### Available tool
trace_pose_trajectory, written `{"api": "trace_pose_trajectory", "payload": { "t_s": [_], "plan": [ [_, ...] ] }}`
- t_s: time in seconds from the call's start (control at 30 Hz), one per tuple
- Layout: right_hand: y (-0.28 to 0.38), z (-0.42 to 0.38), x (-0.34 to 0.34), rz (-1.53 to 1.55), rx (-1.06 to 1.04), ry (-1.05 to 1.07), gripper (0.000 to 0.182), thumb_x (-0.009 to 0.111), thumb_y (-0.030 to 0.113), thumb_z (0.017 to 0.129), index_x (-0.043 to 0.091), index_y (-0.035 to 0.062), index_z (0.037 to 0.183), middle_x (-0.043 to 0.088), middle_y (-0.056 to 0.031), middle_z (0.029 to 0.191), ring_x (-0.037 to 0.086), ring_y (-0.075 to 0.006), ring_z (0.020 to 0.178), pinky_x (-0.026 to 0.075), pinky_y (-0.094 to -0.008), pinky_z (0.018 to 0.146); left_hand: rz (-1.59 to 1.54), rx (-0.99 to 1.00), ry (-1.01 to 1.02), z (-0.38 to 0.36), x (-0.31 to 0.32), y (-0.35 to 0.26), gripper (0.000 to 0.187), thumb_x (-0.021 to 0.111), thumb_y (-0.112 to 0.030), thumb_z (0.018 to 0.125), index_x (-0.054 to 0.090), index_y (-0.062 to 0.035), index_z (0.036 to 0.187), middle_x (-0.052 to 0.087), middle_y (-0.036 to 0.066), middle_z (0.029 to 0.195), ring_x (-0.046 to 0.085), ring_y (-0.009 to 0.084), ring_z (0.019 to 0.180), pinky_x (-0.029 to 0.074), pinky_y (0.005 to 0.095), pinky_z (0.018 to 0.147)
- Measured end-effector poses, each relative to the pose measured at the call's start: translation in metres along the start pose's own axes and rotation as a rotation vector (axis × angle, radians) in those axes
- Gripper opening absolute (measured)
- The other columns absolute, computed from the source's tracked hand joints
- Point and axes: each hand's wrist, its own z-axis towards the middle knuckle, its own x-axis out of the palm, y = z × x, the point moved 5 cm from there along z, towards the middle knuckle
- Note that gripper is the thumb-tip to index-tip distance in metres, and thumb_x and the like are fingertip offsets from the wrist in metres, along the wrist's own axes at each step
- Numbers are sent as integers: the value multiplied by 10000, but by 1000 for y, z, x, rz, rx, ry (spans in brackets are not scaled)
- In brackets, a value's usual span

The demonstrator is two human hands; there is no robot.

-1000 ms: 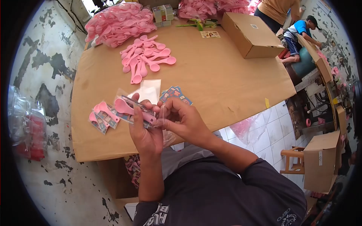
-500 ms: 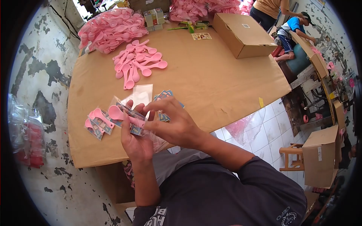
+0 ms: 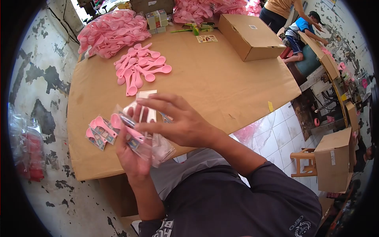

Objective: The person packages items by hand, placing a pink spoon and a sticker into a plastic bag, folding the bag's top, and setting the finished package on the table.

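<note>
Packed pink spoons [image 3: 103, 125] lie at the left of the brown table [image 3: 221, 94]. Beside them, the left hand [image 3: 133, 160] grips, between thumb and fingers, a clear packet [image 3: 140, 147] with a pink spoon [image 3: 115, 121] inside, raised above the table. Loose spoons [image 3: 139, 65] lie heaped farther back. The right hand [image 3: 177, 122] is over the packet, fingers extended and parted; whether they touch it is unclear.

The right hand [image 3: 183, 124] now hides most cards [image 3: 167, 118].

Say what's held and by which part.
The left hand holds a bagged pink spoon by its sides, along the handle; whether the right hand grips is unclear.
</note>
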Motion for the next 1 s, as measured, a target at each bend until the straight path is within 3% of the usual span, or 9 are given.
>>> {"api": "trace_pose_trajectory", "payload": {
  "t_s": [0.17, 0.23, 0.37, 0.43, 0.53, 0.63, 0.87, 0.97, 1.0],
  "plan": [
    [5, -2, 11, 147, -34, 68, 353, 731, 131, 793, 755, 310, 1097, 513, -45, 1518, 454, -318, 1406, 433, -453, 1051, 32, -130, 3, -5, -4, 17, 529, 432, -300, 1075, 362, -8, 1511, 518, 189, 1456, 515, 275, 1355, 450, 448, 1113],
    [0, 2, 6, 319, -21, -21, 377, 757, 135, 760, 752, 251, 1119, 609, -47, 1412, 518, -324, 1326, 448, -452, 1030, -78, -238, 152, -8, 0, 19, 552, 438, -321, 1075, 349, -10, 1523, 515, 203, 1450, 527, 279, 1342, 489, 423, 1072],
    [-16, 1, -2, 611, 87, 27, 333, 773, 93, 805, 749, 148, 1132, 705, -52, 1226, 616, -253, 1149, 487, -390, 957, 211, -13, 35, -4, 12, 7, 600, 428, -374, 1076, 345, 19, 1522, 549, 203, 1415, 535, 301, 1323, 425, 445, 1118],
    [-30, -2, -2, 724, 511, -54, 360, 755, 65, 879, 688, 55, 1232, 729, -42, 1081, 640, -140, 950, 503, -288, 839, 342, 105, -13, 2, 8, -1, 687, 427, -414, 1067, 271, 46, 1552, 534, 222, 1430, 520, 307, 1333, 375, 442, 1151],
    [-34, -4, 0, 669, 728, 45, 515, 756, 129, 914, 560, 59, 1386, 749, -77, 904, 639, -85, 713, 513, -240, 718, 656, 107, 242, 6, 25, -1, 571, 579, -206, 1029, 392, 49, 1505, 534, 217, 1447, 535, 239, 1319, 421, 350, 1102],
    [-31, -14, 14, 741, 730, 36, 666, 760, 139, 913, 428, 48, 1484, 742, -72, 841, 641, -71, 726, 497, -233, 692, 861, 99, 209, 9, 24, 4, 475, 609, -146, 1015, 495, 64, 1427, 604, 208, 1366, 588, 191, 1248, 472, 303, 1036],
    [-25, -21, 17, 869, 883, 4, 631, 740, 149, 937, 422, 39, 1471, 735, -72, 832, 669, -94, 755, 512, -250, 699, 746, 135, 82, -1, 16, 3, 356, 610, -113, 1028, 595, 59, 1339, 725, 169, 1157, 676, 120, 1004, 536, 251, 866],
    [-23, -9, -1, 511, 703, -158, 517, 747, 120, 911, 533, 44, 1375, 725, -105, 963, 680, -172, 847, 532, -316, 766, 824, 190, 29, -7, 23, -1, 393, 619, -118, 1024, 569, 18, 1390, 746, 116, 1025, 656, 71, 886, 512, 218, 763],
    [-20, 1, -7, 251, 466, -165, 443, 756, 107, 888, 593, 49, 1296, 702, -118, 1034, 661, -217, 904, 529, -348, 795, 843, 212, 0, -9, 26, -2, 421, 625, -121, 1022, 553, -9, 1422, 752, 72, 928, 632, 37, 801, 486, 197, 693]
  ]
}}
